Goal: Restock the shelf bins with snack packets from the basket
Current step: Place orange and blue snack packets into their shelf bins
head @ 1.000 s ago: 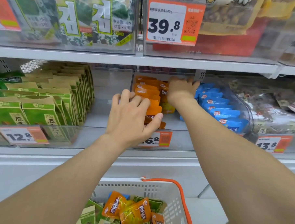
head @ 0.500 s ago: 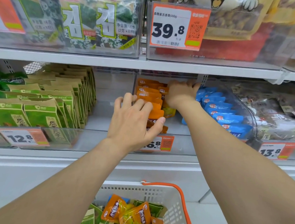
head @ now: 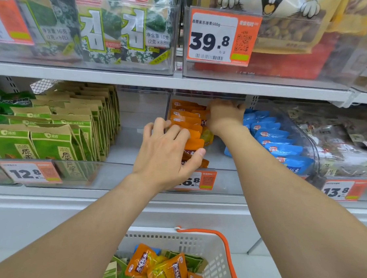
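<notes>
Left hand [head: 168, 152] lies on row of orange packets [head: 188, 126] in clear bin [head: 222, 179], fingers bent over tops, thumb at front packet. Right hand [head: 225, 114] curled at back end of row, deep under shelf edge; what it holds, cannot tell. Step looks like: squeeze row tidy. Next: go down to basket [head: 213, 257], near bottom edge, pick more orange packets, slot in front.

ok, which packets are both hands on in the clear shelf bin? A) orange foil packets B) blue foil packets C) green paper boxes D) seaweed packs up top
A: the left hand and the right hand both rest on the row of orange foil packets, with the blue foil packets untouched beside them.
</notes>
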Demonstrator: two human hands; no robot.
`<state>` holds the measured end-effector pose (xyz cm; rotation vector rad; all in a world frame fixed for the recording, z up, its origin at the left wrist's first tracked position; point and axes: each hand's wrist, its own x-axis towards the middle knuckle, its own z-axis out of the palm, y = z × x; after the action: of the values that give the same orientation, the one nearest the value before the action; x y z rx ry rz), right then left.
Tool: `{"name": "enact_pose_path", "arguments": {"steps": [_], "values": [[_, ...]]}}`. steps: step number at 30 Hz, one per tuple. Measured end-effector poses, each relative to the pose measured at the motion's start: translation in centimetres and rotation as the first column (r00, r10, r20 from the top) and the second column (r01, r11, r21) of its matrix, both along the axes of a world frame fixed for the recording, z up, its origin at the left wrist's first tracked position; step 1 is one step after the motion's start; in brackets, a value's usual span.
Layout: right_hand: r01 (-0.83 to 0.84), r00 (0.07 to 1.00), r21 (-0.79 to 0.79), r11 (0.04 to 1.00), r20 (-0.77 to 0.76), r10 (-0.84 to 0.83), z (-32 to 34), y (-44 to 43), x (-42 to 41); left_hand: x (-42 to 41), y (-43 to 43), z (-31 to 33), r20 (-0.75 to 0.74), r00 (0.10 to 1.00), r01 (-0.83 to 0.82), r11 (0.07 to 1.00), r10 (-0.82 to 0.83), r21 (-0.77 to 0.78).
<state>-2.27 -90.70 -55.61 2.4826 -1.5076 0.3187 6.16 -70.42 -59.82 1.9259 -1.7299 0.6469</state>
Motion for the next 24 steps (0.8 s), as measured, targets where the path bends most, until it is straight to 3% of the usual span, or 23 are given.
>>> {"name": "enact_pose_path", "arguments": {"steps": [5,10,13,16,18,21,24], "values": [[0.003,1.0,-0.008,1.0,0.026,-0.002,0.4,1.2,-1.7,-0.2,0.3,0.2,-0.036,0.999,0.01,1.0,-0.009,0.018],[-0.087,0.992,-0.206,0.975,0.074,0.105,0.4,5.1,-4.6,-1.1,1.6,0.6,-0.034,0.999,0.017,0.999,-0.019,-0.052],[-0.221,0.963,-0.124,0.967,0.131,0.237,1.3,8.3,-6.3,-2.3,3.2,1.4,0.008,1.0,0.022,0.989,-0.021,-0.148],[-0.301,0.933,-0.015,0.954,0.203,0.297,2.8,11.7,-8.3,-3.6,4.9,1.4,0.16,0.969,0.212,0.965,-0.188,-0.152],[-0.324,0.925,0.026,0.946,0.218,0.311,3.6,13.9,-9.5,-4.0,6.0,0.4,0.215,0.928,0.32,0.947,-0.303,-0.044],[-0.395,0.901,0.089,0.914,0.23,0.367,4.0,17.0,-11.0,-4.7,7.9,-1.2,0.185,0.922,0.302,0.932,-0.339,0.202],[-0.402,0.916,0.178,0.898,0.104,0.389,2.4,19.9,-12.1,-5.3,9.2,-2.9,0.116,0.954,0.15,0.777,-0.276,0.612]]}}
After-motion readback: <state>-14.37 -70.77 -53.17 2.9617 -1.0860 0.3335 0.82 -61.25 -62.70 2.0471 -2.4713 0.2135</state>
